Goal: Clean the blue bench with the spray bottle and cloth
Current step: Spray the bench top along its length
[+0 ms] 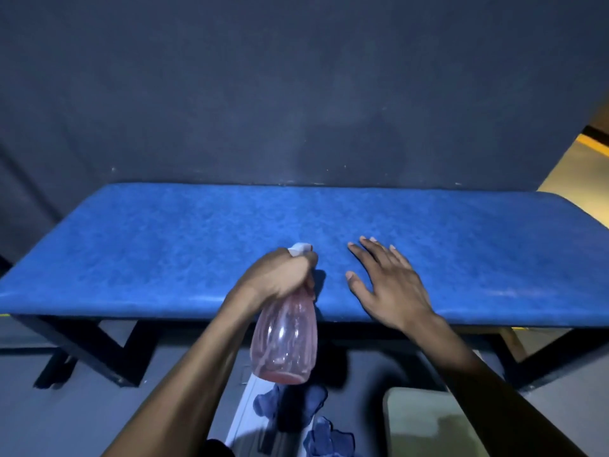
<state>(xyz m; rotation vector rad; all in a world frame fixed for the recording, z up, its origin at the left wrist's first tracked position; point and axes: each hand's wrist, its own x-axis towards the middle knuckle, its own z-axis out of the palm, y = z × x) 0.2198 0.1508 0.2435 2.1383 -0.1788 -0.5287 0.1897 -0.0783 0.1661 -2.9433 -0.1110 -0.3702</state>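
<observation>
So left hand (280, 275) is squeezing the bottle (285, 341), nozzle past its fingertips aiming at the bench (164, 242), while right hand (385, 278) is resting flat, fingers spread wide, probably bracing.

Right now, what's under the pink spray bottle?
Below the spray bottle, held in the left hand, blue cloth lies low down, partly hidden by the bottle. The bench edge is beneath its neck.
</observation>
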